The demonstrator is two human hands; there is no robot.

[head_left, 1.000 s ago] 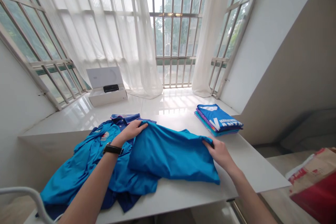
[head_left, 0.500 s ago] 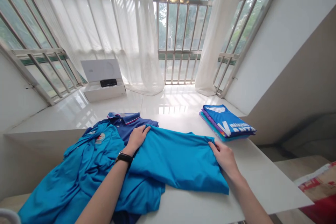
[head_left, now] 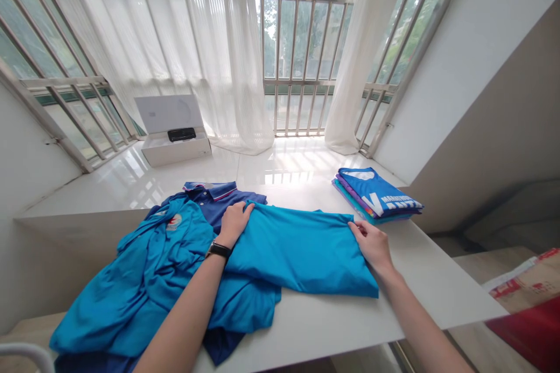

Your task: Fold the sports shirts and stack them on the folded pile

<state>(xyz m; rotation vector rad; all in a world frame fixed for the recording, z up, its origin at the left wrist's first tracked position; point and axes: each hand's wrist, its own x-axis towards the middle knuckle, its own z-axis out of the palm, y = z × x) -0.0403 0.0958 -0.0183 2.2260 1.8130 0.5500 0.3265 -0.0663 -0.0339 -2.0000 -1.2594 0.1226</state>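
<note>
A turquoise shirt (head_left: 301,253), folded into a long panel, lies across the white tabletop between my hands. My left hand (head_left: 235,222), with a black-banded watch on the wrist, grips its far left corner between thumb and fingers. At the far right corner, my right hand (head_left: 371,243) pinches the fabric. Left of the panel is a crumpled turquoise shirt (head_left: 161,262) with a small chest emblem. It lies partly over a navy polo shirt (head_left: 212,201) whose collar faces the window. What is under the folded panel is hidden.
A stack of folded shirts (head_left: 376,195), blue on top, sits at the right. An opened white box (head_left: 175,148) with a black object stands on the sill by the sheer curtain (head_left: 245,70). The white table's front edge (head_left: 341,349) is close to me; a red-and-tan bag (head_left: 529,297) is lower right.
The view has shifted slightly, and the table's front edge now shows more. Both hands keep hold of the folded turquoise shirt, whose near edge appears a little higher in view.
</note>
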